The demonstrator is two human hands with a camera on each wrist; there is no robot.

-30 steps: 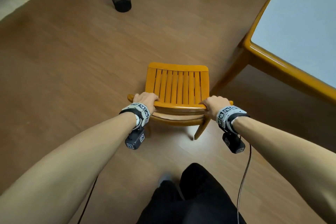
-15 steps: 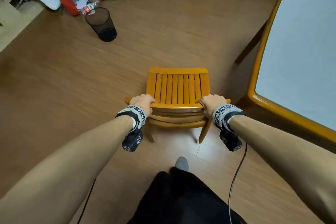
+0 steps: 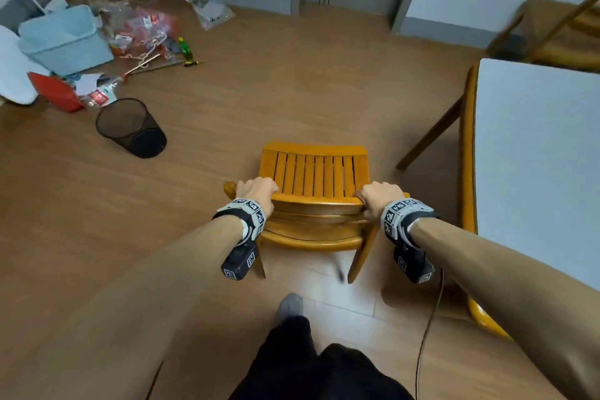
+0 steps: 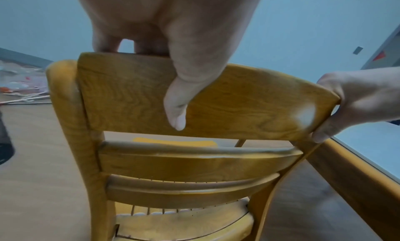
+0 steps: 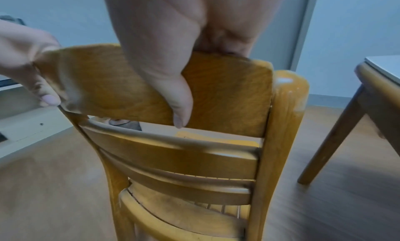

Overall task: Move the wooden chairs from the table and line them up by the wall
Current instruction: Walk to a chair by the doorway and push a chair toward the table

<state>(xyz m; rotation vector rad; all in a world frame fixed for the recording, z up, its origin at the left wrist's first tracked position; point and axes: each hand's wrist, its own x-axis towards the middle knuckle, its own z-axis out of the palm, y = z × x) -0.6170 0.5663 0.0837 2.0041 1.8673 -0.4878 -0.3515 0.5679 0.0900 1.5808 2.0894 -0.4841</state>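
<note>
Wooden chair (image 3: 314, 172), top rail gripped by left hand (image 3: 256, 189) and right hand (image 3: 378, 196), mesh bin (image 3: 130, 127) apparently empty

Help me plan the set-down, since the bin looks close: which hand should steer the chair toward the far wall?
Probably the left hand. Both hands grip the chair by its top rail, the right hand nearer the table. The black mesh bin lies on the left, so that side needs the closer guiding.

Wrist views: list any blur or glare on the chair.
Left wrist view: a white glare spot on the chair's top rail beside the right hand. Right wrist view: sheen on the right post, motion-blurred floor. Head view: far chair smeared.
</note>
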